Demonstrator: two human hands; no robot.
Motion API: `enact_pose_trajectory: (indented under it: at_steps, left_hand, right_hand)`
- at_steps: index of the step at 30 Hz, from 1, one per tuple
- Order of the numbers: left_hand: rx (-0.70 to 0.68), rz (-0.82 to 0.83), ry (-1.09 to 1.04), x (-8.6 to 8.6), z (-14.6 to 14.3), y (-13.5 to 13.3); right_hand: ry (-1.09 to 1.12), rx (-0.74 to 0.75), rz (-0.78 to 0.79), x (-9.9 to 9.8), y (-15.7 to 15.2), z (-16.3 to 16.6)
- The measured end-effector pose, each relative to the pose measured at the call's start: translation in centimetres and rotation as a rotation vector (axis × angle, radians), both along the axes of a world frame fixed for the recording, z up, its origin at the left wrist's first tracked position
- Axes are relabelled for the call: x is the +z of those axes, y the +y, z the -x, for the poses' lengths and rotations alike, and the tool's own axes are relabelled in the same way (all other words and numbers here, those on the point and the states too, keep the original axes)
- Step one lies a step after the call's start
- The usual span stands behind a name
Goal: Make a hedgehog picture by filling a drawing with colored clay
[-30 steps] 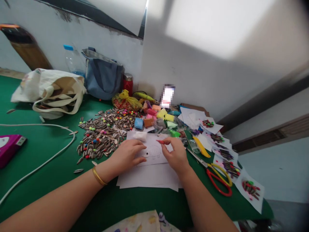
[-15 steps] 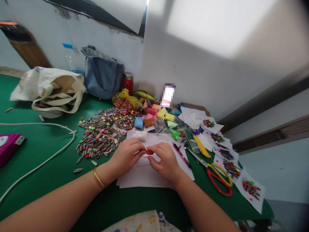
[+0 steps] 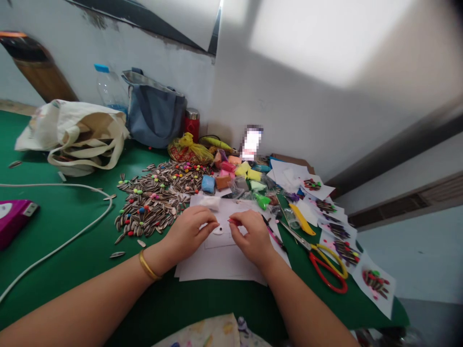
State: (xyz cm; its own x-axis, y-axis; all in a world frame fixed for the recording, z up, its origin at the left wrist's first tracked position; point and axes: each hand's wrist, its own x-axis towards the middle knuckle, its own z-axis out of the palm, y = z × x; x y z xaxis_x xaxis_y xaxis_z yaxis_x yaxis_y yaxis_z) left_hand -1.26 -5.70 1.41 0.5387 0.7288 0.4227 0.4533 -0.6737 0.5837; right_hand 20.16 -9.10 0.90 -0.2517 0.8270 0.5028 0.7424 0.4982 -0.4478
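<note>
Hands above white paper, coloured blocks in clear packets beyond.

Paper sheets lie on our bench, seed pile left, scissors right. We've got packets behind.

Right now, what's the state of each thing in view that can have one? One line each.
right hand, pinching red clay
red clay, held, mostly hidden
left hand, fingertips close together; hold unclear
paper, flat, sheets overlapping
scissors, lying down, blades look closed
pen, lying down; cap unclear
bottle, capped
flask, upright, lid on
blue bag, upright, top open
white bag, slumped, mouth open
yellow bag, tied shut
phone, screen lit
</note>
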Motion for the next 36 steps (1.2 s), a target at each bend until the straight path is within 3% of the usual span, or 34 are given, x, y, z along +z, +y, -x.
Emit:
enact_pose_trajectory:
  at_steps: [3, 9, 12, 18, 24, 28, 36]
  left_hand:
    - [0.015, 0.056, -0.087, -0.2, 0.0, 0.2]
    - [0.009, 0.05, -0.13, -0.4, -0.2, 0.4]
    - [0.005, 0.067, -0.119, -0.3, -0.3, 0.3]
    - [0.014, 0.108, -0.074, 0.2, -0.1, 0.2]
    - [-0.032, 0.111, -0.063, -0.1, -0.2, 0.2]
    - [-0.028, 0.142, -0.104, -0.7, -0.4, 0.3]
    - [-0.065, 0.167, -0.092, -0.8, -0.3, 0.3]
  right_hand:
    - [-0.057, -0.092, 0.0, -0.2, 0.8, -1.5]
    - [-0.379, -0.469, 0.056, -0.6, 2.5, -5.8]
    - [-0.467, -0.519, 0.036, -1.2, 2.7, -6.9]
    - [-0.382, -0.42, -0.099, -1.7, 2.6, -5.8]
    - [-0.107, -0.048, -0.069, -0.5, 1.0, -1.9]
    - [-0.036, 0.094, -0.057, 0.1, -0.2, 0.2]
    - [0.01, 0.169, -0.083, 0.4, -0.7, 0.9]
